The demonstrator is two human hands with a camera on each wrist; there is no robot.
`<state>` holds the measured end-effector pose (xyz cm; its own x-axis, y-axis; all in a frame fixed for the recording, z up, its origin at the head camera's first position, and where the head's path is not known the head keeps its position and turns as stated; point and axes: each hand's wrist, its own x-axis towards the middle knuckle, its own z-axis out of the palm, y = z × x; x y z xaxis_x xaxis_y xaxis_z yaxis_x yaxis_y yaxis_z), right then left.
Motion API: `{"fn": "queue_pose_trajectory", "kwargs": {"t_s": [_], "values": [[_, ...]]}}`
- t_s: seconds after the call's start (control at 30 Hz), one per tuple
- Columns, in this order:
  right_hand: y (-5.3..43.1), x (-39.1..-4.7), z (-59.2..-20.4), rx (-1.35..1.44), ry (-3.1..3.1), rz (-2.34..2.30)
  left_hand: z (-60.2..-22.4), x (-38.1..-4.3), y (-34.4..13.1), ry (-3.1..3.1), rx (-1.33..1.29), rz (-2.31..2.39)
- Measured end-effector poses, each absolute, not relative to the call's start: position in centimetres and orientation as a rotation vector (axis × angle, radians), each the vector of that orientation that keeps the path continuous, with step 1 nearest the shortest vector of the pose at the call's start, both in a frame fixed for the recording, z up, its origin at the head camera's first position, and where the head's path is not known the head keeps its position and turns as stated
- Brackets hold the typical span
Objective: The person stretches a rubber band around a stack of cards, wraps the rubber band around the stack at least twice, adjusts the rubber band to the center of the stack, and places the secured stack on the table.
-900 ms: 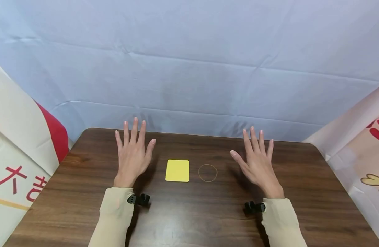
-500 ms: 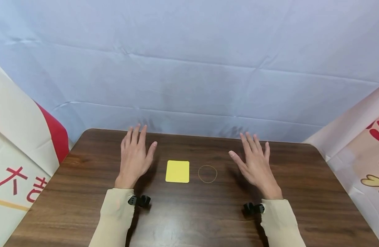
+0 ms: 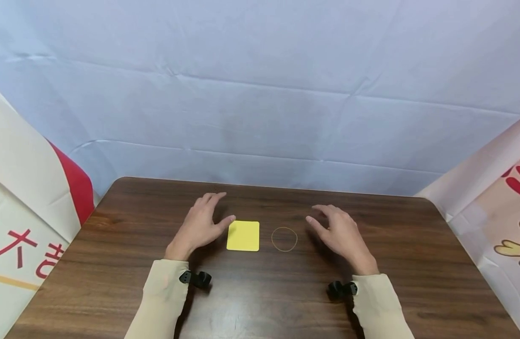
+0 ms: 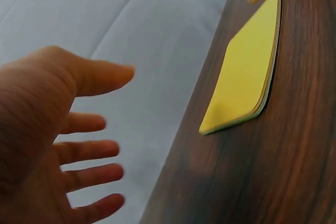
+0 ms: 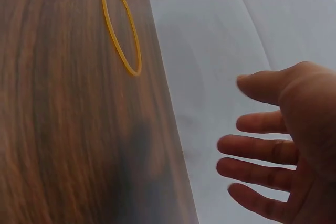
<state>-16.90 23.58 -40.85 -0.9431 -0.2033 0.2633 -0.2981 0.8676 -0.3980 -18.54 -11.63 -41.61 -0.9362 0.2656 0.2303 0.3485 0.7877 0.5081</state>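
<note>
A thin stack of square yellow cards (image 3: 243,236) with rounded corners lies flat on the table; its layered edge shows in the left wrist view. To its right lies a thin orange-yellow rubber band (image 5: 109,23), spread in a loop. My left hand (image 3: 199,224) hovers by the stack's left side, its thumb tip overlapping the upper left corner in the head view. My right hand (image 3: 341,232) is in the air to the right of the rubber band, thumb apart from the loosely bent fingers. Neither hand holds anything.
The dark wood table (image 3: 260,301) has rounded far corners. Behind it hangs a pale blue-grey cloth (image 3: 260,94). Printed banners stand at the left (image 3: 27,226) and right (image 3: 497,221). Each sleeve cuff carries a small black wrist camera.
Both hands have moved inward and closer to the cards and rubber band. Their fingers, straight and spread before, are now more bent. The cards and band have stayed in place.
</note>
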Motion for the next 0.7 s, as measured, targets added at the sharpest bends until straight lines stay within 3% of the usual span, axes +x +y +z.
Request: {"fn": "queue_pose_trajectory", "kwargs": {"t_s": [0.37,0.7], "values": [[21.1,-16.5,-42.2,0.466,-2.937,0.79,-42.7,-18.0,-10.2,-3.055,-0.706,-0.885],[19.7,-16.2,-43.2,0.497,-3.006,0.702,-43.1,-17.7,-9.7,-3.111,-0.72,-0.721]]}}
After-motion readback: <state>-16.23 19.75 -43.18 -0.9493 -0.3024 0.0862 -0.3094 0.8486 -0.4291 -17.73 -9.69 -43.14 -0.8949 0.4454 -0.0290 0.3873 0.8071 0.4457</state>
